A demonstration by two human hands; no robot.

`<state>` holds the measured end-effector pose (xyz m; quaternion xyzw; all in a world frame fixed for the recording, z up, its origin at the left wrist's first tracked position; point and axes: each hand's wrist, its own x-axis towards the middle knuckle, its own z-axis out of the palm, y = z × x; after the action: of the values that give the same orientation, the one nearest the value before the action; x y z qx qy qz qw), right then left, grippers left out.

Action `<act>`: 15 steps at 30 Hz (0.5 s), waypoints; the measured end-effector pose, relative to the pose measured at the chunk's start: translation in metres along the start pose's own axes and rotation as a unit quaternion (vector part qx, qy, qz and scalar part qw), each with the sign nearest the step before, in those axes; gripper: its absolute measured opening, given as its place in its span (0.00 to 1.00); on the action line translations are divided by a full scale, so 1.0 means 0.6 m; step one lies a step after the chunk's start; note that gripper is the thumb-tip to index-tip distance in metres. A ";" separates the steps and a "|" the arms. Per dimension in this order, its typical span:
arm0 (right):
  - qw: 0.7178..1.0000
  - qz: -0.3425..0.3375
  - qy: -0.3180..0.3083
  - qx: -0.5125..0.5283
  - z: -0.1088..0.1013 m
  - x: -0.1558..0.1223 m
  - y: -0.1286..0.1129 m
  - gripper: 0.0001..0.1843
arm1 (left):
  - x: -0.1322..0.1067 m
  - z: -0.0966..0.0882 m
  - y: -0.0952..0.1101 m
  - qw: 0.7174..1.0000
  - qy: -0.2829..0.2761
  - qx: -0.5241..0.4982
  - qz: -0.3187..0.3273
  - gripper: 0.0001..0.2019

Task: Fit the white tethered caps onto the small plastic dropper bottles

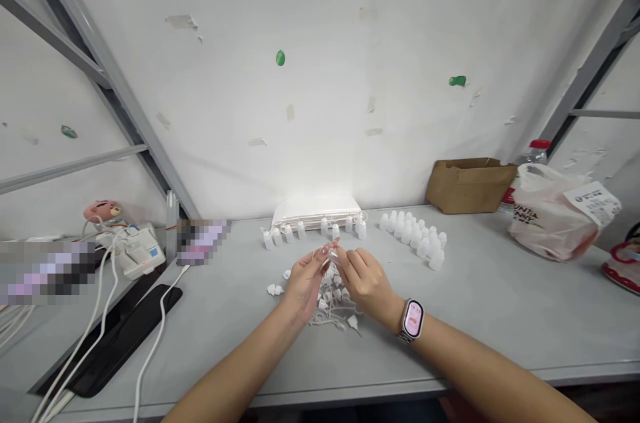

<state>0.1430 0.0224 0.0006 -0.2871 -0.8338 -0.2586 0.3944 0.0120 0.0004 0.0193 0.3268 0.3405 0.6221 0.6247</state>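
Note:
My left hand [306, 279] and my right hand [367, 283] meet over the middle of the table, fingertips pinched together. Between them is something small and pale, mostly hidden by the fingers. Just behind the fingertips is a small white bottle [335, 231]; whether they touch it I cannot tell. Under the hands lies a pile of small white caps and cords [327, 299], partly covered by them. Farther back, several small white capped bottles [289, 234] stand in a loose row. To the right, several small translucent bottles [406, 233] stand grouped in slanting rows.
A white stack [315, 208] lies against the wall. At the back right are a cardboard box [470, 186], a plastic bag [545, 223] and a red-capped bottle [537, 153]. On the left are a black phone-like slab [125, 343], white cables [159, 336] and a power strip [137, 251].

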 end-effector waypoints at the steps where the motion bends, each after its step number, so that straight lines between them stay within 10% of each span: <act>1: 1.000 -0.006 0.000 -0.004 0.000 0.001 0.001 0.14 | -0.001 0.000 0.002 1.000 0.013 0.008 -0.003 0.10; 7: 1.000 -0.006 -0.007 0.001 0.004 0.008 -0.008 0.11 | -0.002 -0.002 0.005 0.997 0.065 -0.006 -0.028 0.10; 11: 0.984 0.121 -0.027 0.128 0.001 0.016 -0.015 0.11 | 0.003 -0.004 -0.005 0.999 0.039 -0.016 -0.013 0.11; 15: 0.824 0.342 -0.155 0.424 -0.010 0.032 -0.011 0.18 | 0.007 -0.004 -0.003 1.000 0.020 -0.002 -0.021 0.11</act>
<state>0.1315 0.0196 0.0181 -0.3947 -0.7597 0.3198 0.4060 0.0112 0.0045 0.0165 0.3059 0.3582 0.6160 0.6314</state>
